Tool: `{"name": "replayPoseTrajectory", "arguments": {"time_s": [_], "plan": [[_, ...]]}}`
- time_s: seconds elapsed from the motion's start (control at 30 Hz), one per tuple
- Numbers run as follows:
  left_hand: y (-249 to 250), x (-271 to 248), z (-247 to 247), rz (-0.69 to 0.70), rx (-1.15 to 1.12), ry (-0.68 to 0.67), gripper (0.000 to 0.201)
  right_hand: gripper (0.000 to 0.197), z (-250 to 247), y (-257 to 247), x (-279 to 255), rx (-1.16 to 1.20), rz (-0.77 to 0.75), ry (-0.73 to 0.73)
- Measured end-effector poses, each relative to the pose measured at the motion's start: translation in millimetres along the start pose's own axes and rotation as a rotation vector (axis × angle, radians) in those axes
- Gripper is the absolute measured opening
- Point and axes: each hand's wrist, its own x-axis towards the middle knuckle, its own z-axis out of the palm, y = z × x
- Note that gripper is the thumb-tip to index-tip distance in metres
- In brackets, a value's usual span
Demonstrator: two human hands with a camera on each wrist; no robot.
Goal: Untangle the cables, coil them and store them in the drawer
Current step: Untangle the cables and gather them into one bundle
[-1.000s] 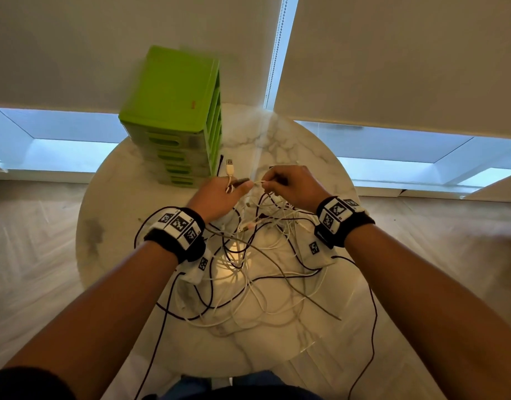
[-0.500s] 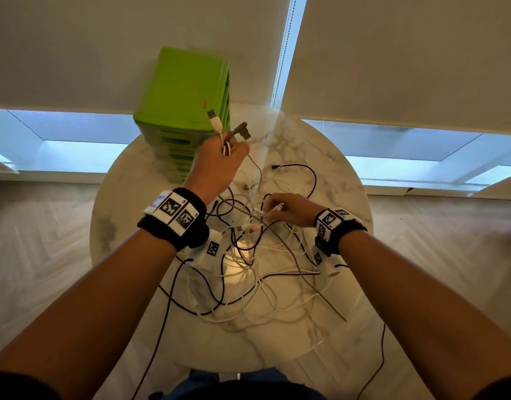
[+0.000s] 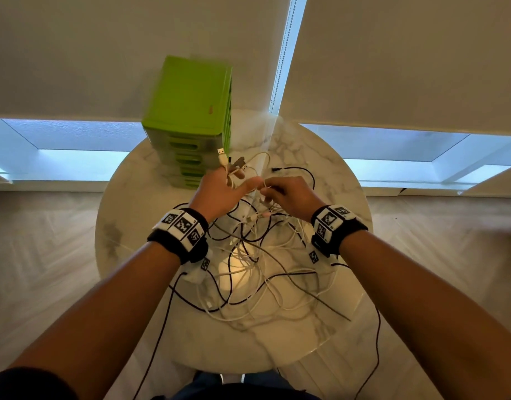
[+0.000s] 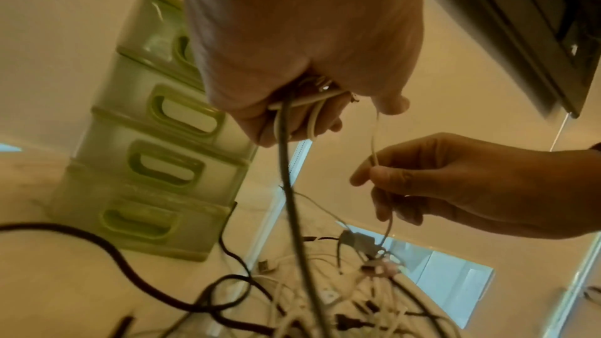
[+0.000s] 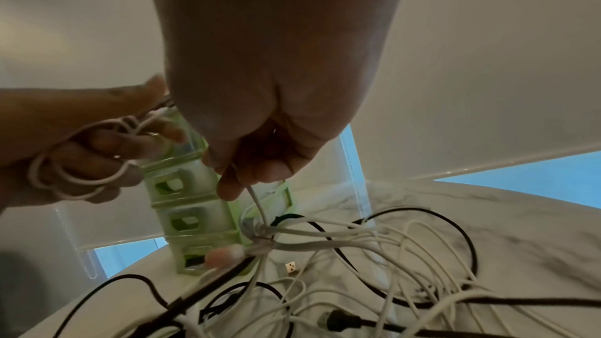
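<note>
Cables point(image 3: 257, 272): white and black leads, heaped in a tangle at centre frame on the round marble desk point(image 3: 127, 226).
White cable point(image 4: 374, 135): one lead partly drawn out of the heap, loops wound round the fingers of the left hand point(image 3: 219, 194), USB plug point(image 3: 222, 157) standing up above them.
Left hand: clenched around those loops.
Right hand point(image 3: 291, 197): pinching the same white cable just beside the left, above a knot point(image 5: 260, 230).
Green drawer unit point(image 3: 190, 116): upper centre of frame, behind the hands; drawers appear closed.
Step, as judged: untangling and coiling the first lead. Next move likely calls for feeding slack through the knot without tightening it.
</note>
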Motion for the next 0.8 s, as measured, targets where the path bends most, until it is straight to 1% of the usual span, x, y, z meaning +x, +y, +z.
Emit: {"name": "replayPoseTrajectory", "arguments": {"time_s": [0.07, 0.17, 0.3, 0.43, 0.5, 0.57, 0.63, 0.67, 0.73, 0.8], "plan": [[6, 1, 4, 0.043, -0.078, -0.021, 0.038, 0.016, 3, -7, 0, -0.015, -0.013, -0.047], [11, 8, 6, 0.075, -0.155, -0.035, 0.032, 0.02, 4, -11, -2, -0.049, -0.025, -0.063], [9, 8, 10, 0.097, -0.086, -0.089, 0.023, 0.019, 6, -13, -10, -0.054, -0.054, -0.078], [2, 8, 13, 0.09, -0.086, -0.096, 0.025, 0.021, 12, -18, -12, -0.026, -0.062, -0.048], [3, 8, 13, 0.087, -0.074, -0.059, 0.024, 0.021, 13, -18, -12, -0.016, 0.003, -0.074], [8, 5, 12, 0.1, -0.055, -0.016, 0.027, 0.021, 16, -11, -14, -0.004, 0.084, -0.141], [14, 3, 10, 0.147, -0.082, 0.006, 0.03, 0.019, 22, -3, -17, 0.061, 0.137, -0.208], [17, 3, 9, 0.178, -0.119, 0.012, 0.027, 0.018, 24, 2, -19, 0.092, 0.154, -0.214], [20, 4, 6, 0.209, -0.23, 0.014, 0.022, 0.017, 29, 8, -17, 0.118, 0.183, -0.184], [22, 2, 3, 0.22, -0.349, 0.013, 0.022, 0.018, 33, 13, -13, 0.071, 0.194, -0.152]]}}
